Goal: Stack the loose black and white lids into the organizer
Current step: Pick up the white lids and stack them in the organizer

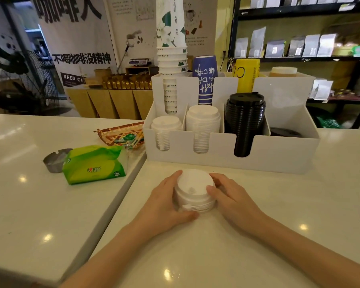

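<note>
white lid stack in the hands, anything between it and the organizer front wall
Nothing: in the head view, only bare counter separates the white lid stack from the organizer.

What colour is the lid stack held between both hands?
White: the lid stack shows best in the head view, on the counter before the organizer.

wall banner (pixel 79 44) at upper left reads "不喝咖啡没精神"; the dark sign (pixel 72 78) below it "need c"; the green tissue pack (pixel 94 164) "心相印"; the blue cup (pixel 205 80) "coffee", upside down.
</note>
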{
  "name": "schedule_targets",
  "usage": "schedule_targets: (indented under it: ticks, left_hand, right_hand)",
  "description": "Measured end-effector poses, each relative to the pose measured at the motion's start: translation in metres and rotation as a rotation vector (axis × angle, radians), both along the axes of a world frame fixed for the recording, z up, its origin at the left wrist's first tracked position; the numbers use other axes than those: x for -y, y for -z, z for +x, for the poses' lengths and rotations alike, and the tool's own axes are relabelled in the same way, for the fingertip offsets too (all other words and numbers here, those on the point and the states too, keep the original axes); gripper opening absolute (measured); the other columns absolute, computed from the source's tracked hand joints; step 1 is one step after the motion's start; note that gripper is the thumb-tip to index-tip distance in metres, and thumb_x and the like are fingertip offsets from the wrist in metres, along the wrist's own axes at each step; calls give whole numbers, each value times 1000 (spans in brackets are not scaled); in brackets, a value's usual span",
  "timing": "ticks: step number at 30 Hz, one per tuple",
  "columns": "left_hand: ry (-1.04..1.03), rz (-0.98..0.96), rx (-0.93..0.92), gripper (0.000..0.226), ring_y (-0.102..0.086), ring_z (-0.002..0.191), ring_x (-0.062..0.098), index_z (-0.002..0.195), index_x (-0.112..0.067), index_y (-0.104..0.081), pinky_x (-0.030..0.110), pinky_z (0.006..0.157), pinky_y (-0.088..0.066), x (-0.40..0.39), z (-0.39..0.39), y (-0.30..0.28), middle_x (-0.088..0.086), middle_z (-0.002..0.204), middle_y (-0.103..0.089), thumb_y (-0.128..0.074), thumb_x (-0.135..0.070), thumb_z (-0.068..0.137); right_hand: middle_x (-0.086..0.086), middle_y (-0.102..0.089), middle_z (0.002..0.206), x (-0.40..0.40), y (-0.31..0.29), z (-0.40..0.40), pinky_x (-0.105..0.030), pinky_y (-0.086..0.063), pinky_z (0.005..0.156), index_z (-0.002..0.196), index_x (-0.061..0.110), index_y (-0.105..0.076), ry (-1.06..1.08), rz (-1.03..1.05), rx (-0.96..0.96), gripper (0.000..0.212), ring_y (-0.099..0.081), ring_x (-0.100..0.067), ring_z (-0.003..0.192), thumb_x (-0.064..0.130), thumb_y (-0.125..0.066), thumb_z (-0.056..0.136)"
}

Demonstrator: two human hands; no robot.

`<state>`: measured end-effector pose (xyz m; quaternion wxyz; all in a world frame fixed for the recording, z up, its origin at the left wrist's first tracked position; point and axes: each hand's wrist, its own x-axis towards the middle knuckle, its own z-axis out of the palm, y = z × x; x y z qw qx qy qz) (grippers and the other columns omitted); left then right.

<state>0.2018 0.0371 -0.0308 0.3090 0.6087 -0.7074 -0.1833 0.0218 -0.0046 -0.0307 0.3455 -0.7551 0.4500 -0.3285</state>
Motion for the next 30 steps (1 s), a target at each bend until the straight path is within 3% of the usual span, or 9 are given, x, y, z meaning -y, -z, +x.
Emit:
schedule_targets:
  ticks: [4, 8, 10, 15, 18, 21, 23, 26, 30]
  left_hand:
    - [-4, -14, -50, 96, -40, 121, 5, 137, -27, -25, 23, 102, -36, 0, 3, -1, -10, 138, -41, -79, -39, 57]
    - [-7, -27, -97, 93, -43, 110, -2, 135, -31, -28, -1, 83, -34, -1, 7, -3, -20, 120, -44, -79, -36, 58]
    - [-21, -46, -111, 93, -44, 109, -2, 135, -32, -28, -5, 80, -33, -1, 8, -5, -23, 118, -44, -79, -36, 57]
    - [-56, -132, -173, 83, -47, 114, -5, 121, -47, -33, 9, 94, -38, 1, 11, -9, -22, 124, -48, -75, -46, 50]
    - [-83, -181, -222, 76, -43, 112, -12, 111, -54, -33, 2, 88, -38, 6, 14, -19, -30, 120, -42, -74, -46, 48]
    - [-110, -230, -254, 78, -44, 113, -9, 111, -54, -35, 1, 88, -38, 16, 19, -34, -30, 119, -39, -77, -44, 47]
    - [-123, -266, -260, 81, -46, 115, -2, 112, -51, -35, 6, 91, -40, 25, 24, -45, -20, 121, -43, -82, -38, 48]
    - [-160, -297, -266, 80, -48, 115, 6, 118, -40, -38, 17, 96, -43, 43, 33, -66, -7, 128, -46, -83, -30, 52]
    - [-227, -334, -245, 84, -46, 112, 7, 128, -30, -39, 13, 88, -40, 67, 37, -94, -7, 130, -46, -81, -31, 56]
  right_hand:
    - [7, -66, 103, -1, -1, 1, -38, -45, 91, 112, 32, -53, -11, 35, 42, 27, -57, -12, 100, 35, -47, 86]
    - [13, -67, 105, 1, -3, 3, -31, -46, 90, 112, 34, -53, -19, 58, 74, 24, -59, -4, 98, 31, -48, 88]
    - [17, -67, 104, 1, -4, 5, -25, -47, 87, 109, 36, -54, -33, 80, 125, 23, -59, 2, 95, 30, -48, 88]
    - [15, -67, 108, 5, -12, 10, -18, -48, 82, 110, 33, -58, -75, 127, 251, 24, -60, 2, 97, 25, -48, 89]
    - [15, -66, 108, 16, -26, 12, -10, -47, 77, 110, 32, -57, -110, 61, 243, 24, -59, 3, 97, 26, -49, 88]
    - [20, -63, 106, 31, -44, 21, -4, -44, 75, 110, 33, -54, -128, -22, 199, 23, -57, 8, 97, 28, -49, 88]
    - [19, -62, 108, 42, -59, 28, -2, -43, 75, 116, 31, -53, -141, -69, 179, 28, -57, 6, 98, 30, -49, 88]
    - [14, -61, 108, 58, -85, 37, -9, -46, 78, 121, 25, -51, -155, -119, 179, 33, -57, 0, 99, 30, -47, 89]
    - [7, -58, 106, 85, -118, 51, -4, -45, 65, 122, 20, -48, -152, -217, 155, 32, -56, -8, 93, 26, -45, 90]
